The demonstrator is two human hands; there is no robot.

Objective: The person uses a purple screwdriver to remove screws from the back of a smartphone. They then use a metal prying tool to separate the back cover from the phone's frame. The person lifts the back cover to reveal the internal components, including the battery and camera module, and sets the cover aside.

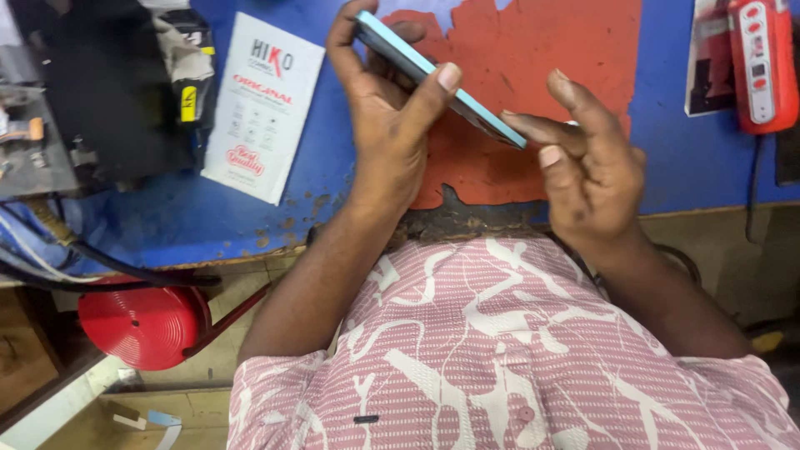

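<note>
My left hand (387, 125) grips a light blue smartphone (421, 67) edge-on above the bench, thumb over one long side and fingers behind the other. My right hand (583, 162) is at the phone's lower right end, with its fingertips touching that corner. Whether the right hand pinches a small tool there is too small to tell. Both forearms reach out from a pink and white patterned shirt (500, 358) at the bottom.
The bench has a blue mat (700, 158) with a worn red patch (542, 58). A white printed packet (262, 104) lies left of the hands. Black equipment (92, 92) stands at far left, a red device (760, 62) at far right. A red stool (142, 321) stands below.
</note>
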